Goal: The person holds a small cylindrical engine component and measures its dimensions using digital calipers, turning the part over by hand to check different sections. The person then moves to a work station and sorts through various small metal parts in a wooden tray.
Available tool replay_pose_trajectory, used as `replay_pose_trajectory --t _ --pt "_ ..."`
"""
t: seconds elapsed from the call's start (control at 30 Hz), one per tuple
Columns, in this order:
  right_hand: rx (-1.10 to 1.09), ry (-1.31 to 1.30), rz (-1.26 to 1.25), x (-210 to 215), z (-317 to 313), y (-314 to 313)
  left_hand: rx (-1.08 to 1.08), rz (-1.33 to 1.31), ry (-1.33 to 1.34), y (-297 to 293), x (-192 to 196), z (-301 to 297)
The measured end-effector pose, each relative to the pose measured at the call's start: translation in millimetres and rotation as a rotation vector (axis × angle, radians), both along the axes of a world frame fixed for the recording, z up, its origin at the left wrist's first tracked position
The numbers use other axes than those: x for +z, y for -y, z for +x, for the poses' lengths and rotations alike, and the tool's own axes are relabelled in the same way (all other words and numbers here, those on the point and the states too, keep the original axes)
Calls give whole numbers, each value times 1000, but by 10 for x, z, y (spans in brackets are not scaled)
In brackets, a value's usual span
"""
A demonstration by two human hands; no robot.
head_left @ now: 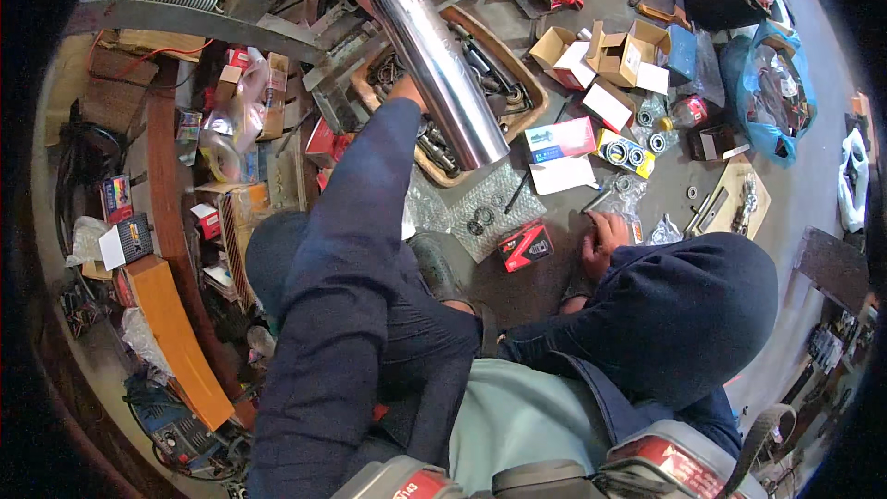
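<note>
Grey concrete floor (813,194) of a workshop carries a wide scatter of parts and packaging under the person's view. At the top, the left hand (407,91) reaches into a wooden tray (517,69) of dark metal parts; its fingers are hidden behind a shiny chrome pipe (434,55) that slants across the picture, so whether this grip is closed on anything cannot be told. Lower right, the right hand (602,242) rests on the floor with fingers curled, touching small parts beside a clear plastic bag (663,233); what it pinches, if anything, is too small to tell. Between the hands lie a sheet of bubble wrap (494,208) with bearing rings on it and a red and black box (525,245) just beside it. Farther out sit open cardboard boxes (610,55), a yellow box of bearings (626,153), a blue bag (771,92) and an orange case (176,333).
</note>
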State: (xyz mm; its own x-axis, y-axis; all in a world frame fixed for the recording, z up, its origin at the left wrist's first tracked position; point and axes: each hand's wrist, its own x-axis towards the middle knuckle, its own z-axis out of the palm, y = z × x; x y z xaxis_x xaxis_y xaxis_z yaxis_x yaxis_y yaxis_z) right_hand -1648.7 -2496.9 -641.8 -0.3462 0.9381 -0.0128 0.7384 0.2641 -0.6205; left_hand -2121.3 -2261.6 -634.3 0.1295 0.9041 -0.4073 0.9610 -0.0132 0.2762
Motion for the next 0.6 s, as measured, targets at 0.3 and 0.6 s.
replay_pose_trajectory --t 0.3,0.6 --pt "-8 -16 26 -57 14 -20 -81 -264 -420 181 -140 -339" --pt "47 3 14 103 -101 -95 370 61 -43 383 -107 -460"
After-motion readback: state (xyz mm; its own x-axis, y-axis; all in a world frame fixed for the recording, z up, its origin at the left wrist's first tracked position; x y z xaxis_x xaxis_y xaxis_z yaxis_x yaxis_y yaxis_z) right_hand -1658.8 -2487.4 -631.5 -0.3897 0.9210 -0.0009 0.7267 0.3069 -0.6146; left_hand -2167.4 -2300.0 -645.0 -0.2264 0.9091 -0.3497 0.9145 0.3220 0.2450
